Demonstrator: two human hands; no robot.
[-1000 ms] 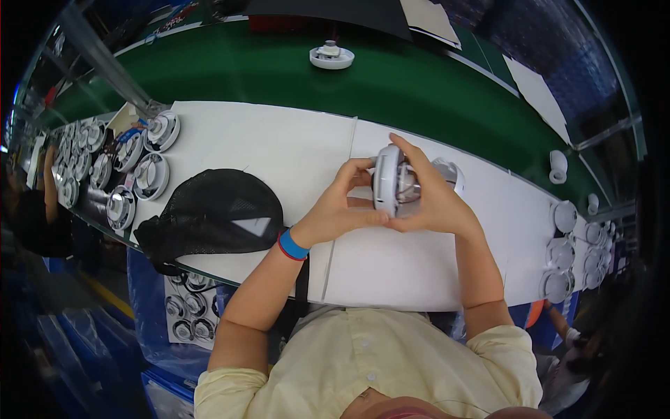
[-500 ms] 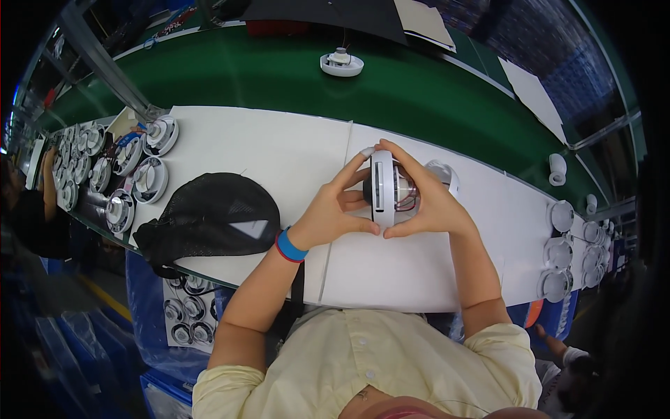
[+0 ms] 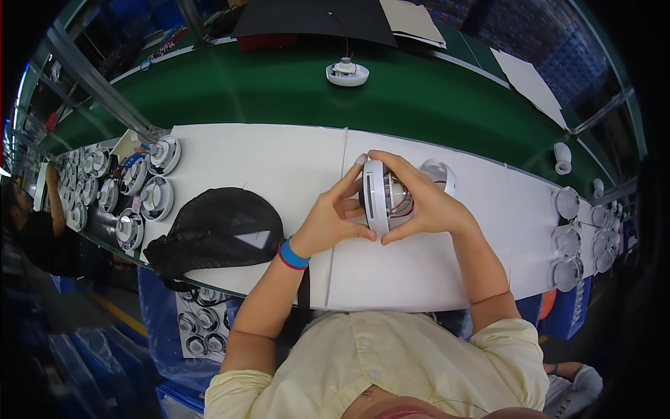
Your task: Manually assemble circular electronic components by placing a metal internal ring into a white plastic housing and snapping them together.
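Both hands hold one round white plastic unit (image 3: pixel 377 196) on edge above the white table (image 3: pixel 265 160). My left hand (image 3: pixel 333 220) grips its left face, thumb under the rim; a blue wristband sits on that wrist. My right hand (image 3: pixel 422 202) wraps the right side, where red wires and inner parts show. Behind the right hand lies another white round part (image 3: pixel 440 172), partly hidden.
A black mesh bag (image 3: pixel 216 234) lies left of my left hand. Several white round units (image 3: pixel 139 199) are stacked at the table's left end, more at the right end (image 3: pixel 569 241). One unit (image 3: pixel 347 72) sits on the green conveyor belt (image 3: pixel 433 105). Another person's arm (image 3: pixel 54 202) is far left.
The unit on the green belt has drifted right. My hands have turned the held unit slightly and kept their grip.
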